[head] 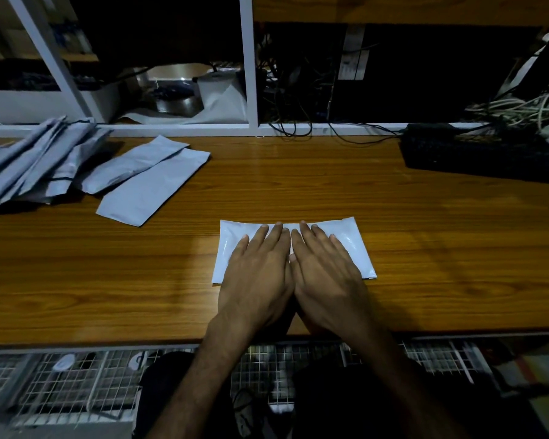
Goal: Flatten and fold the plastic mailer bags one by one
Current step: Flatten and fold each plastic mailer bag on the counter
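Note:
A white plastic mailer bag [357, 248] lies folded into a wide strip on the wooden table [425, 264], near its front edge. My left hand [257, 274] and my right hand [324, 274] lie side by side on the bag's middle, palms down, fingers straight, pressing it flat. The bag's two ends stick out on either side of my hands. Two folded mailer bags [149, 185] lie at the left, one partly over the other. Further left sits a loose pile of several grey mailer bags [29, 166].
A black keyboard [482, 153] lies at the table's back right, with a tangle of cables [520, 112] behind it. A white shelf frame [249, 64] runs along the back edge. Below the front edge is a wire grid rack [76, 381].

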